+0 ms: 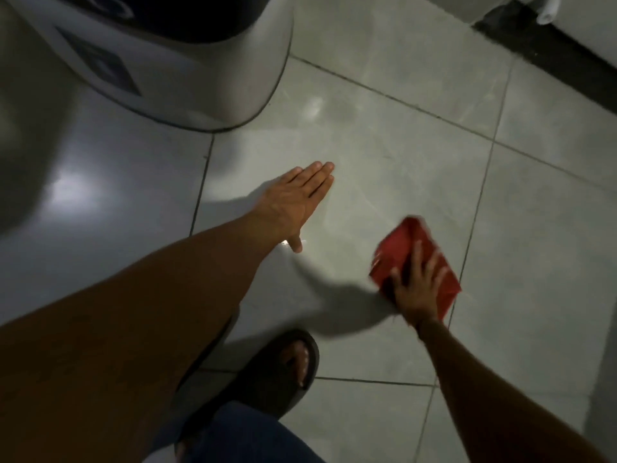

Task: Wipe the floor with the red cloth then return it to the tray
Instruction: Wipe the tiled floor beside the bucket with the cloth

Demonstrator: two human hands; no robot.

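The red cloth [405,250] lies folded flat on the grey tiled floor [384,155], right of centre. My right hand [417,289] presses down on its near half with fingers spread over it. My left hand [297,198] rests flat on the floor to the left of the cloth, fingers straight and together, holding nothing. The two hands are about a forearm's width apart. No tray is in view.
A large white appliance [187,75] with a dark top stands at the upper left. A dark baseboard strip [547,58] runs along the upper right. My foot in a black sandal [283,369] and a blue-jeaned knee [247,436] sit at the bottom centre.
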